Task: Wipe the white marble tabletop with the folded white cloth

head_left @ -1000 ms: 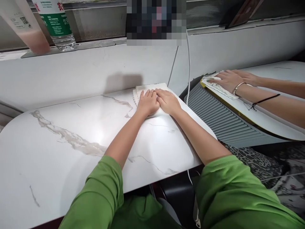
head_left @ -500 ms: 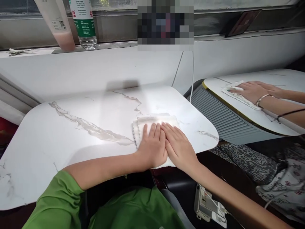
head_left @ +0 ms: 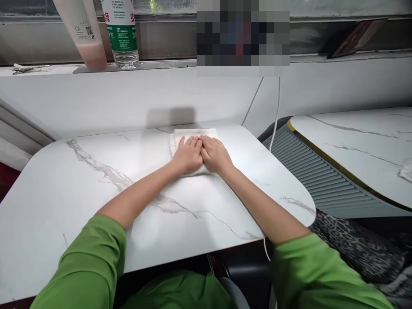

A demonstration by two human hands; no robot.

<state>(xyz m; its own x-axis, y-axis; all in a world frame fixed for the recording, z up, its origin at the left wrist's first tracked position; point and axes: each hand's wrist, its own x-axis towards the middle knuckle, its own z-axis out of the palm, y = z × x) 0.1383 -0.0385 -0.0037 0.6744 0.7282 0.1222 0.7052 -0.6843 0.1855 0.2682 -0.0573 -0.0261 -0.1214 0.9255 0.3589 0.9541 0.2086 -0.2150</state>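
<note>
A folded white cloth lies flat on the white, grey-veined tabletop, close to its far edge by the wall. My left hand presses down on the cloth, palm down, fingers stretched forward over it. Beside it and touching it, my right hand also rests flat on the cloth, its fingers meeting those of the left. Neither hand wraps round the cloth. The palms hide its middle, and a stitched edge shows at its left side.
On the sill behind stand a pinkish tube and a water bottle with a green label. White cables hang down the wall. A second marbled table with a ribbed side stands at right, a cloth at the frame's edge.
Both my hands have slid the cloth away from me and a little left, towards the wall. The other person's hands on the right table have left the view.
</note>
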